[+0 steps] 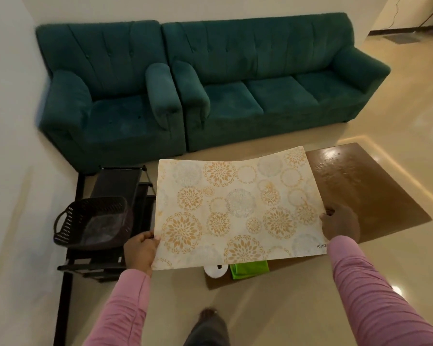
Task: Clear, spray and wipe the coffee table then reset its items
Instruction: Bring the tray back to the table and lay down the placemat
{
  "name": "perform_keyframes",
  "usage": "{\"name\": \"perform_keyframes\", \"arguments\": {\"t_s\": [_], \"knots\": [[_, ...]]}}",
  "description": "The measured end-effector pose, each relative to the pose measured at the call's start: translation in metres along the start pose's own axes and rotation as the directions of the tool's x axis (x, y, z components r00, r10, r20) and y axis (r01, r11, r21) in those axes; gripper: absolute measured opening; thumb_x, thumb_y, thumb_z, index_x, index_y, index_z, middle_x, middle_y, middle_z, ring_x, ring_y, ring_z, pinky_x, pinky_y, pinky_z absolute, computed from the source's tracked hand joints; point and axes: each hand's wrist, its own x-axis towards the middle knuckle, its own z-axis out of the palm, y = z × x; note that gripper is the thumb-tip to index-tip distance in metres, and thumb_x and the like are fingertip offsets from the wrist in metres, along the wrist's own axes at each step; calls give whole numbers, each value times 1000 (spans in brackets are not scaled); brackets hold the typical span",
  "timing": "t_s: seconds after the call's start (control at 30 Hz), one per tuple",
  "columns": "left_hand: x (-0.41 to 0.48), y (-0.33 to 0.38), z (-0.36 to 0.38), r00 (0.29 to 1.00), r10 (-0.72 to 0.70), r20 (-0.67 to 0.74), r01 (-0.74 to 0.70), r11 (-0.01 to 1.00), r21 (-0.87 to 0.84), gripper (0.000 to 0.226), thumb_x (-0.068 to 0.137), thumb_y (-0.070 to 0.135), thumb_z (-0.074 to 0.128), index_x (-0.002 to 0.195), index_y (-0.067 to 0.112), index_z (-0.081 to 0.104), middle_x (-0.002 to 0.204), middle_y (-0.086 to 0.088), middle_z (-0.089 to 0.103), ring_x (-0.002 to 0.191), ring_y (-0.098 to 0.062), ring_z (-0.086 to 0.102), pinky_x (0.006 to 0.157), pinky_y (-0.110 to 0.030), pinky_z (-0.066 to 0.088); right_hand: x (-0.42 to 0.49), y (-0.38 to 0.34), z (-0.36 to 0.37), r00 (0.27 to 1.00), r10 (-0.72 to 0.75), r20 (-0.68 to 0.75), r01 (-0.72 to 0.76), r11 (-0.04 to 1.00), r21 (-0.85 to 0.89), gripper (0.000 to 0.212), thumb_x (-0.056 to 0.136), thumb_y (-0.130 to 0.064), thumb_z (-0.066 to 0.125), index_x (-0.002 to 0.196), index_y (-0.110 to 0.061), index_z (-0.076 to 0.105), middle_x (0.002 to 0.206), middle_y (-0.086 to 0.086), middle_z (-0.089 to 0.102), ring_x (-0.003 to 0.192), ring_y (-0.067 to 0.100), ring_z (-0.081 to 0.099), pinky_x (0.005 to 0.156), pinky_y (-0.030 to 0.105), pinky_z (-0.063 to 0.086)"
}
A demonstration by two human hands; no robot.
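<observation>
A cream table mat (235, 208) printed with orange and grey flower circles hangs in the air above the brown coffee table (365, 188). My left hand (140, 250) grips its near left corner. My right hand (340, 224) grips its near right edge. The mat hides most of the table's left part. Wet droplets shine on the bare right part of the tabletop. Under the mat's near edge, a green cloth (250, 268) and a white round object (216, 270) show on the table.
A dark plastic basket (93, 222) sits on a black rack (115, 186) to the left of the table. A teal armchair (110, 96) and teal sofa (273, 78) stand behind against the wall. My foot (208, 318) is on the glossy floor.
</observation>
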Motion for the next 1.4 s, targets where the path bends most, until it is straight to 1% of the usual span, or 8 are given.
{"name": "perform_keyframes", "arguments": {"t_s": [0.23, 0.4, 0.6, 0.77, 0.93, 1.07, 1.27, 1.4], "knots": [[-2, 6, 69, 999, -4, 47, 1, 997, 78, 21, 88, -2, 62, 84, 18, 69, 95, -13, 72, 89, -32, 69, 85, -51, 57, 48, 34, -24, 997, 73, -16, -73, 997, -19, 30, 88, -7, 62, 118, -7, 65, 114, 16, 66, 98, 36, 62, 85, 43, 49], [1, 13, 123, 997, -2, 84, -5, 997, 80, 18, 88, -2, 63, 87, 15, 69, 88, -8, 71, 84, -27, 68, 71, -36, 55, 94, 40, -43, 994, 106, -20, -106, 994, -40, 30, 89, -8, 62, 118, -7, 65, 114, 15, 66, 97, 36, 61, 85, 44, 49], [3, 27, 189, 997, -44, 62, 40, 997, 70, 21, 87, -3, 64, 81, 16, 70, 90, -10, 72, 82, -27, 67, 74, -37, 55, 161, 42, -61, 995, 97, -5, -97, 993, -61, 31, 91, -10, 60, 121, -10, 63, 112, 12, 65, 92, 30, 61, 83, 41, 51], [-1, 42, 233, 998, -34, 53, 31, 998, 63, 21, 87, -5, 62, 80, 14, 67, 86, -10, 69, 75, -26, 65, 62, -27, 49, 207, 51, -70, 996, 87, 16, -86, 994, -63, 32, 91, -9, 60, 122, -10, 63, 114, 11, 66, 89, 27, 60, 82, 39, 50], [-22, 40, 276, 1000, -20, 14, 20, 999, 39, 22, 85, -6, 64, 84, 14, 71, 90, -12, 72, 82, -30, 68, 73, -37, 55, 259, 71, -78, 997, 42, 58, -36, 995, -89, 30, 90, -9, 61, 121, -9, 63, 109, 11, 67, 79, 22, 55, 69, 32, 47], [-48, 27, 315, 999, -15, -32, 16, 999, 35, 26, 80, -6, 67, 69, 17, 72, 87, -8, 73, 82, -30, 68, 81, -46, 57, 305, 93, -89, 994, -16, 108, 30, 991, -132, 31, 90, -10, 61, 121, -10, 62, 113, 11, 67, 90, 29, 62, 76, 38, 51], [-96, 3, 391, 989, -39, -144, 38, 999, -13, 19, 82, -9, 65, 81, 9, 71, 94, -15, 72, 81, -27, 65, 80, -38, 53, 370, 132, -111, 983, -32, 182, 58, 989, -138, 29, 90, -8, 60, 119, -7, 63, 110, 16, 67, 91, 33, 61, 74, 36, 46], [-120, -16, 429, 989, -92, -117, 96, 995, 23, 17, 85, -9, 64, 87, 7, 69, 98, -15, 70, 84, -25, 63, 82, -39, 53, 405, 152, -120, 968, -40, 246, 85, 981, -174, 25, 89, -7, 61, 114, -4, 65, 109, 19, 66, 92, 35, 61, 76, 38, 45]]}}
